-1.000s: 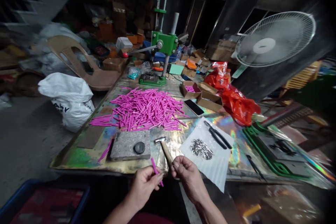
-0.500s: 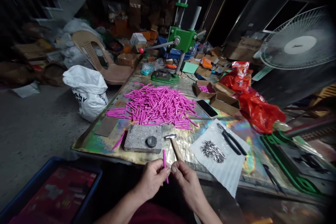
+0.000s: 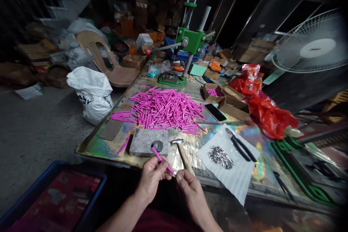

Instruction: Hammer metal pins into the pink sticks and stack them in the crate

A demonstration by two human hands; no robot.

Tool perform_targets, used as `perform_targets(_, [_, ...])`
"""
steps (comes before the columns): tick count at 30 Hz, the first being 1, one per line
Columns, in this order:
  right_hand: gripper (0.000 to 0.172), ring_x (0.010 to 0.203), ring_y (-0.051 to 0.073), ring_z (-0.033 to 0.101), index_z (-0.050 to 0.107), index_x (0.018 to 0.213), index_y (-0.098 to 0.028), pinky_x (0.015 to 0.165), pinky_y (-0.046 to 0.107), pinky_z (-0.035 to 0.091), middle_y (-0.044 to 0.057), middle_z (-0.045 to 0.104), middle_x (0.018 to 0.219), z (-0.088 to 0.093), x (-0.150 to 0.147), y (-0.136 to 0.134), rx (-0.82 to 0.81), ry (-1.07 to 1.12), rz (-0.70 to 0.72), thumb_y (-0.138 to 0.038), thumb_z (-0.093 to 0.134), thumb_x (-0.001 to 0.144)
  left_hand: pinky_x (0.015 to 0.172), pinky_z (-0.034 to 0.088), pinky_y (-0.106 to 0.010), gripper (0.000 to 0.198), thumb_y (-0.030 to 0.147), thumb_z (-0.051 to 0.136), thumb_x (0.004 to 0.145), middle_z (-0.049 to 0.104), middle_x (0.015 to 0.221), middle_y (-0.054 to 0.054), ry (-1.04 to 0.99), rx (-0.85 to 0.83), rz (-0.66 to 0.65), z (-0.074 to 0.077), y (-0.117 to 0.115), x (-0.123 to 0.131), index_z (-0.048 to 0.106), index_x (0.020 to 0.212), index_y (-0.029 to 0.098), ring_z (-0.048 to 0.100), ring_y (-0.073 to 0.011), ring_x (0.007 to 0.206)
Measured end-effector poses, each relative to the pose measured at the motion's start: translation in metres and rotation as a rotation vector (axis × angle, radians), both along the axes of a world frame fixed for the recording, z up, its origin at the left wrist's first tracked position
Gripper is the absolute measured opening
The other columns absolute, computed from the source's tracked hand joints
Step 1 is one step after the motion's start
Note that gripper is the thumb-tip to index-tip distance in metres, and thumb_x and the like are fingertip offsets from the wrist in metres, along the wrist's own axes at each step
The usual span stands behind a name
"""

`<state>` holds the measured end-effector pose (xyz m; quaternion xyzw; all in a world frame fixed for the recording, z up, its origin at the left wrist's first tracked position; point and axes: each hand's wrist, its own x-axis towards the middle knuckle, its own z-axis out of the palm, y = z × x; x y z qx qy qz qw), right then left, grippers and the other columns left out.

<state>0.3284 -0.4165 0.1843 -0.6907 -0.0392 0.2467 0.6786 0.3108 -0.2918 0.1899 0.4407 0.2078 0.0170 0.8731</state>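
Note:
Between the thumb and fingers of my left hand (image 3: 150,177) is a thin pink stick (image 3: 158,155), slanting down to the right. My right hand (image 3: 190,186) is closed in a pinch at the stick's lower end. A small pale tip shows there, too tiny to name. Just beyond my hands lies a grey stone block (image 3: 141,142) with a dark round disc (image 3: 157,146) on it. A hammer (image 3: 185,155) with a wooden handle rests beside the block. Behind them spreads a big heap of pink sticks (image 3: 168,108).
To the right, a white sheet (image 3: 236,181) bears small metal pins (image 3: 220,157) and black-handled pliers (image 3: 240,146). A phone (image 3: 215,112), cardboard boxes (image 3: 234,107) and a red bag (image 3: 268,114) lie farther back. A green press (image 3: 191,41) stands at the far end.
The pink stick has turned from nearly upright to a slant, its lower end now at my right fingertips. My left hand has shifted slightly left and up.

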Motion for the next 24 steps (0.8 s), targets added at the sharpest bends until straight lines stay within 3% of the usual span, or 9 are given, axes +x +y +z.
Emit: perform_targets(24, [0.04,0.046,0.007,0.02,0.037,0.057,-0.02,0.043,0.021,0.017,-0.008,0.027,0.049,-0.0022,-0.0038,0.0037,0.059,0.042,-0.042,-0.055,0.054,0.065,0.047,0.044,-0.018,0.022,0.03,0.068,0.064,0.058,0.058,0.001,-0.007,-0.055,0.004,-0.007,-0.0051,-0.0006,0.056,0.069,0.013,0.053,-0.008,0.051])
